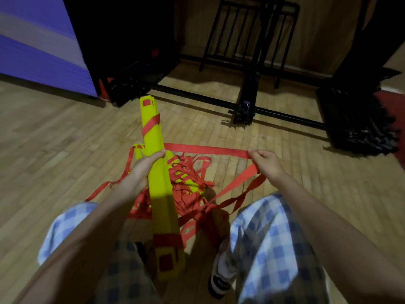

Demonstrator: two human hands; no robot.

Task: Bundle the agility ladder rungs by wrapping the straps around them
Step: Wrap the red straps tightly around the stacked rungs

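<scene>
A stack of yellow ladder rungs (pixel 161 200) stands on end between my knees, leaning away from me. My left hand (pixel 140 172) grips the stack around its middle. One turn of red strap (pixel 151 126) crosses the stack near its top. From behind the rungs a taut red strap (pixel 206 149) runs right to my right hand (pixel 266 163), which pinches it between thumb and fingers. Below that hand the strap drops back toward a tangle of loose red straps (pixel 192 183) on the floor behind the stack.
Wooden floor (pixel 54 150) all around. A black metal frame with a base rail (pixel 245 104) stands ahead. A dark bundle of poles (pixel 359 126) lies at the right. A purple padded wall panel (pixel 39 47) is at the far left. My legs in checked trousers flank the rungs.
</scene>
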